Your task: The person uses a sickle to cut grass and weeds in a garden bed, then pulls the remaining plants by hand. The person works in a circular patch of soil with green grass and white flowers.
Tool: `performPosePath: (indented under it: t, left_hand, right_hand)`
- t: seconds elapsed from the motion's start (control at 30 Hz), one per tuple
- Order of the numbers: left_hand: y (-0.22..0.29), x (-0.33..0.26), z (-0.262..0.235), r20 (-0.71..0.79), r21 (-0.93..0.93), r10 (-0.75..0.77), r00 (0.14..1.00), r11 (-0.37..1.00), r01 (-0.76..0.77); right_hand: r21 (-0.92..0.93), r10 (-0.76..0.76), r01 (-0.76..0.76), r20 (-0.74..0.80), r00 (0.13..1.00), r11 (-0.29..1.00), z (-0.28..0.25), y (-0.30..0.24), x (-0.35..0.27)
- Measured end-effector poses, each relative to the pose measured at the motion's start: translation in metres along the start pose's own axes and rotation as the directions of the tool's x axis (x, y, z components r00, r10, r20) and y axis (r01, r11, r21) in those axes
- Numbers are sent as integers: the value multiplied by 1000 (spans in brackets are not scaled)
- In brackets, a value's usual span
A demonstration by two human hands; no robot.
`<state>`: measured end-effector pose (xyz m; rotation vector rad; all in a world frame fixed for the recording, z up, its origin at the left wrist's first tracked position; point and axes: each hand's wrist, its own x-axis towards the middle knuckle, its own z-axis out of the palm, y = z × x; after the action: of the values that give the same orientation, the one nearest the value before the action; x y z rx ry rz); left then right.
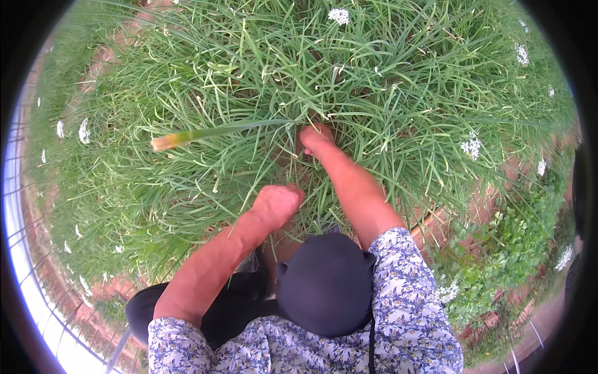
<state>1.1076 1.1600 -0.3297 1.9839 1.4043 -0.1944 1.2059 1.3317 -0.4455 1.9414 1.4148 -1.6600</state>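
A dense stand of garlic chives (pixel 386 81), with narrow green leaves, surrounds both hands. My right hand (pixel 317 138) reaches in low among the leaves, its fingers curled closed. What it grips is hidden beneath it and by foliage. Closer to me and to the left, my left hand (pixel 279 202) is closed in a fist, back of the hand upward. Leaves touch its edges, and whatever lies inside the fist does not show. Between the hands a small patch of brown soil (pixel 288 163) shows through. A pale-tipped stalk (pixel 187 138) rises blurred toward the camera.
White flower heads (pixel 471 146) stand scattered through the chives. Broad-leaved plants (pixel 498 262) grow at the right beside bare earth. Wire mesh (pixel 31 262) curves along the left rim. A dark rounded shape (pixel 324 283) sits between my forearms, and a black-clothed knee (pixel 146 305) is at lower left.
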Motion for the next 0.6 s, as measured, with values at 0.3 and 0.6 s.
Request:
performPosePath:
  t: [0.3, 0.6]
  left_hand:
    - [10, 4, -14, -36, 3, -18, 999, 1000, 18]
    - [9, -1, -23, -64, -14, -14, 998, 1000, 13]
  right_hand:
    - [-132, -20, -7, -204, 979, 991, 45, 36, 86]
    - [12, -216, 226, -237, 947, 974, 50, 72, 108]
